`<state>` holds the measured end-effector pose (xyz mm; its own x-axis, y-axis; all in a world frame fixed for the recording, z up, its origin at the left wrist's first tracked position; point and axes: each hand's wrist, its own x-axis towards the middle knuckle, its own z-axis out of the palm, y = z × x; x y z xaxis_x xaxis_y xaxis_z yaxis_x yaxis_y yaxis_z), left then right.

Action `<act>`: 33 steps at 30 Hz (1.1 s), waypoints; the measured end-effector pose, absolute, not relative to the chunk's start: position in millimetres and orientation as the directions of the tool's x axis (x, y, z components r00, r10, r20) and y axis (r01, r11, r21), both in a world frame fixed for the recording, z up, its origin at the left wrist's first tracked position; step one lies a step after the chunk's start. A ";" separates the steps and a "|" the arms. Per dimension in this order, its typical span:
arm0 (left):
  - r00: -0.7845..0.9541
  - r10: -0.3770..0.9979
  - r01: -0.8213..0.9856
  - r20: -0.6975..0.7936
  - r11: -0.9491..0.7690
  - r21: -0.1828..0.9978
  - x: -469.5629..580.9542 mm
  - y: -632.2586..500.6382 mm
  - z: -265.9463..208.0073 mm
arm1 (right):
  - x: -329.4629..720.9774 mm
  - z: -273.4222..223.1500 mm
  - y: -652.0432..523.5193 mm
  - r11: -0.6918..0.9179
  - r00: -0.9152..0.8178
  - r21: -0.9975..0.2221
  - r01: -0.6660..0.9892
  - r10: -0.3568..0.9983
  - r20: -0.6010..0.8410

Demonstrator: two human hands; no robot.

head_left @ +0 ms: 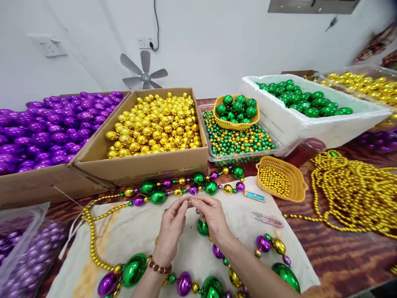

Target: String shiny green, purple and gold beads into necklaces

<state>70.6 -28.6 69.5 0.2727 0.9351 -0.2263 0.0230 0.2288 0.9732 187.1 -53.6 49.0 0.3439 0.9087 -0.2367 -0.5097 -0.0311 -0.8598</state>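
Above a pale cloth [237, 211], your left hand [173, 221] and right hand [212, 215] pinch thin string [190, 201], probably light, limp and slippery, best held short.

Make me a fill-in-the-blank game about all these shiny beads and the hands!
1. The large beads in the white foam box are coloured ____.
2. Of the left hand and the right hand, only the ____ one has a bracelet at its wrist.
3. The snips lie on the cloth, off to the ____ of both hands.
4. In the far-left cardboard box, the beads are coloured ____.

Missing words: green; left; right; purple.
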 end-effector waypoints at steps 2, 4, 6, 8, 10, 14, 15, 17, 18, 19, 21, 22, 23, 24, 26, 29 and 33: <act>0.374 0.890 0.035 -0.262 0.269 0.962 80.8 -31.1 67.5 | 188.0 49.5 -55.8 -0.016 0.400 -0.886 -0.463 0.888 -0.226; 0.446 0.852 0.078 -0.272 0.266 0.961 85.8 -30.0 69.1 | 192.0 48.9 -58.7 -0.034 0.450 -0.912 -0.409 0.862 -0.234; 0.495 0.824 0.141 -0.277 0.238 0.961 88.4 -27.6 70.4 | 201.7 46.4 -61.9 -0.081 0.488 -0.936 -0.341 0.836 -0.250; 0.531 0.797 0.200 -0.287 0.211 0.957 90.5 -25.3 69.5 | 220.2 41.4 -66.4 -0.141 0.528 -0.957 -0.252 0.809 -0.258; 0.553 0.775 0.260 -0.308 0.191 0.947 92.9 -23.1 66.6 | 248.7 35.2 -75.0 -0.212 0.565 -0.967 -0.138 0.785 -0.253; 0.555 0.745 0.364 -0.370 0.182 0.914 97.2 -16.6 58.5 | 321.5 29.0 -115.6 -0.363 0.564 -0.913 0.184 0.800 -0.204; 0.547 0.752 0.367 -0.367 0.179 0.913 97.7 -14.7 56.2 | 338.6 29.5 -129.9 -0.389 0.549 -0.877 0.282 0.815 -0.185; 0.525 0.771 0.364 -0.360 0.180 0.914 97.8 -11.2 51.4 | 367.1 31.4 -159.0 -0.417 0.499 -0.771 0.482 0.854 -0.150; 0.509 0.780 0.364 -0.363 0.188 0.913 97.6 -10.0 49.2 | 378.0 32.0 -172.0 -0.417 0.467 -0.709 0.569 0.873 -0.139; 0.495 0.785 0.367 -0.373 0.200 0.908 97.3 -9.1 47.2 | 386.6 31.9 -183.1 -0.408 0.430 -0.648 0.643 0.893 -0.135; 0.471 0.786 0.378 -0.400 0.229 0.897 97.1 -8.4 44.6 | 397.4 29.1 -198.2 -0.372 0.357 -0.537 0.757 0.924 -0.136; 0.461 0.787 0.381 -0.411 0.242 0.892 97.3 -8.4 44.1 | 400.4 26.8 -202.2 -0.349 0.323 -0.488 0.800 0.936 -0.139; 0.455 0.785 0.382 -0.420 0.253 0.889 97.8 -8.6 44.3 | 402.2 24.2 -204.2 -0.325 0.293 -0.444 0.835 0.946 -0.142; 0.451 0.784 0.380 -0.426 0.263 0.887 98.4 -8.8 44.9 | 403.4 21.8 -204.8 -0.302 0.266 -0.403 0.864 0.953 -0.144; 0.441 0.786 0.370 -0.434 0.281 0.885 100.1 -9.1 47.3 | 404.9 18.5 -203.2 -0.262 0.225 -0.333 0.906 0.963 -0.145; 0.418 0.791 0.361 -0.447 0.307 0.880 102.7 -9.1 50.4 | 405.8 18.3 -199.2 -0.222 0.193 -0.252 0.942 0.972 -0.136; 0.397 0.793 0.353 -0.462 0.333 0.874 103.3 -8.5 48.9 | 403.9 19.7 -196.2 -0.183 0.162 -0.201 0.962 0.980 -0.116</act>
<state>103.3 -8.5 48.9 0.3966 0.7932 -0.4622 0.3533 0.3328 0.8743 403.9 -196.2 19.7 0.1620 0.9800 -0.1160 0.9624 -0.1829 -0.2010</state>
